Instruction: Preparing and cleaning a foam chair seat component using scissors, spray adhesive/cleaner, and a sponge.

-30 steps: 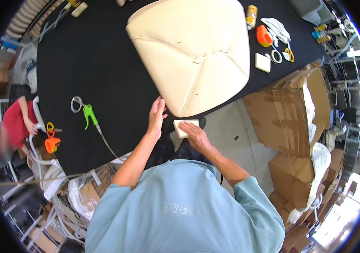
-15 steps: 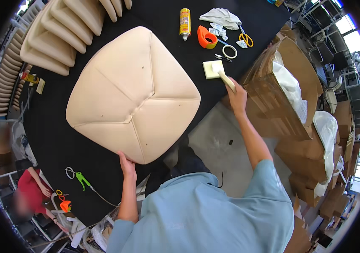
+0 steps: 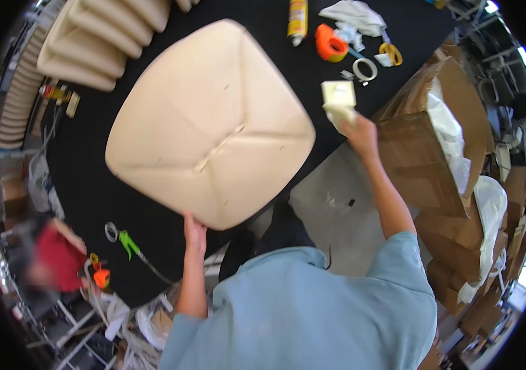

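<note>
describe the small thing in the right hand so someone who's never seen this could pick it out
Start at the big cream seat cushion on the black table. Past its right corner, the right hand grips a small pale yellow block. Unlike the orange tape dispenser and white tape ring beyond, it is squarish and held.

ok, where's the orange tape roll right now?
Head view, upper right: the orange tape roll lies on the black table, between the yellow bottle and the scissors, beyond the right hand.
</note>
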